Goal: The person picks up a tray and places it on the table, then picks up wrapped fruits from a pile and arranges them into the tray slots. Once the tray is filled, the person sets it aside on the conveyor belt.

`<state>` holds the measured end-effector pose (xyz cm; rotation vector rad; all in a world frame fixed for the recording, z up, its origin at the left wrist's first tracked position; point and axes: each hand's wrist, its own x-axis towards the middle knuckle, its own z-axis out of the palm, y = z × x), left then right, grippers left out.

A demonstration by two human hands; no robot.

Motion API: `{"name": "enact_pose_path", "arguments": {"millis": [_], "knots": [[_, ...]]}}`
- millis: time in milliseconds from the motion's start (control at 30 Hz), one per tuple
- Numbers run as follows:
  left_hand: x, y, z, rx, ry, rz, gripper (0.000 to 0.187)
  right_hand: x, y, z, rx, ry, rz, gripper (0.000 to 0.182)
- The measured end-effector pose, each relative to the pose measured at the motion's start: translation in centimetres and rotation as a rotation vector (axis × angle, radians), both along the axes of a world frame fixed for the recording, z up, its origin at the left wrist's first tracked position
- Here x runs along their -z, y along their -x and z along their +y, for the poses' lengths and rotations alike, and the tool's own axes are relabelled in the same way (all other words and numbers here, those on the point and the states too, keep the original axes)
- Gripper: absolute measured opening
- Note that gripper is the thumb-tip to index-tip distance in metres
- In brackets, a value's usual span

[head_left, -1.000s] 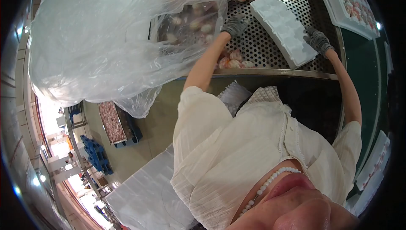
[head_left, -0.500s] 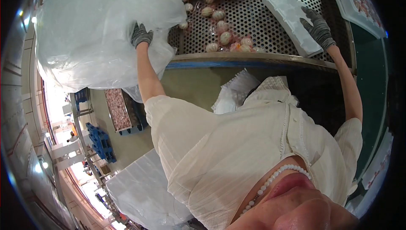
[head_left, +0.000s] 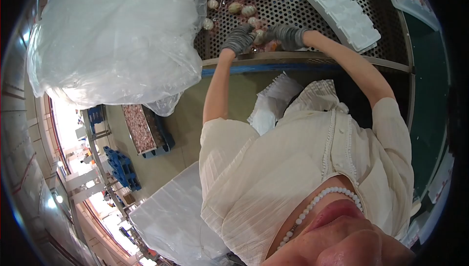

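My left hand (head_left: 238,40), in a grey knitted glove, has its fingers curled at a striped round ball in clear-and-pink wrap (head_left: 259,37). Close on its right is my gloved right hand (head_left: 288,37), slightly blurred, fingers bent inward toward the same small group; what lies under them is hidden. Both hands are over the near edge of a perforated metal table (head_left: 288,9). More wrapped balls (head_left: 235,8) lie loosely beyond my left hand. A white moulded tray with compartments (head_left: 339,12) rests at a slant on the table, apart from both hands.
A large clear plastic bag with pale contents (head_left: 117,36) bulges at the left beside the table. The metal rim (head_left: 391,63) runs along the near side. At the far right stands a filled white tray (head_left: 410,2). A blue pallet (head_left: 121,167) and a full crate (head_left: 139,129) are on the floor.
My left hand has left the plastic bag and moved right to the wrapped balls. My right hand has let go of the white tray and moved left beside it.
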<state>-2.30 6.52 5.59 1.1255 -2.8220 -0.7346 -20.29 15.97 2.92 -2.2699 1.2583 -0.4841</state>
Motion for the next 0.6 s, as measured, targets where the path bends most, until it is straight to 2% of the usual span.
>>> {"name": "enact_pose_path", "arguments": {"millis": [33,100,167,200,233,267,300,333,367,400,433,467,500,533,567,600], "knots": [[1.0,0.3,-0.5,0.026,0.087,-0.093,0.033,2.0,-0.4,-0.9,-0.097,0.069,0.034,0.040],[2.1,0.4,-1.6,0.060,0.158,-0.129,0.039,1.3,-0.6,-1.2,-0.123,0.038,0.061,0.038],[2.6,0.9,-2.7,-0.030,0.146,-0.392,0.050,0.2,0.7,0.0,-0.085,0.090,0.080,0.032],[3.9,0.0,-3.2,-0.080,0.218,-0.320,0.063,0.5,1.3,0.2,-0.076,0.080,0.082,0.032],[4.9,-0.6,-4.2,-0.068,0.211,-0.318,0.063,0.7,2.2,0.6,0.069,0.073,-0.016,0.030],[4.3,-0.6,-4.3,-0.175,0.129,-0.351,0.065,1.0,3.1,0.9,0.218,0.069,-0.110,0.028],[4.0,-0.7,-4.5,-0.279,0.046,-0.383,0.066,1.3,4.2,1.2,0.234,0.062,-0.103,0.028],[4.7,-1.5,-4.7,-0.256,0.040,-0.380,0.066,1.6,5.3,1.8,0.458,-0.022,-0.375,0.028],[6.4,-2.6,-5.2,-0.141,-0.071,-0.311,0.061,1.7,6.4,2.5,0.688,-0.097,-0.647,0.029],[7.2,-2.7,-5.4,-0.019,-0.181,-0.242,0.058,0.9,7.1,3.8,0.737,-0.144,-0.902,0.031],[6.3,-2.2,-4.7,-0.009,-0.166,-0.247,0.059,0.3,7.9,5.2,0.778,-0.130,-0.896,0.031],[5.4,-1.4,-4.1,-0.002,-0.153,-0.249,0.061,-0.1,8.7,6.6,0.805,-0.182,-1.215,0.030],[6.6,-0.9,-4.8,0.030,-0.160,-0.245,0.061,-0.8,9.1,8.0,0.812,-0.229,-1.540,0.028],[8.3,-1.0,-5.8,-0.047,-0.172,-0.362,0.061,-2.1,9.7,9.3,0.900,-0.275,-1.416,0.029],[8.2,-0.7,-5.8,-0.134,-0.178,-0.480,0.061,-1.9,10.4,10.2,0.913,-0.265,-1.420,0.029],[7.9,-0.6,-5.6,-0.095,-0.197,-0.443,0.063,-1.8,10.9,11.1,0.917,-0.204,-1.337,0.030]]}}
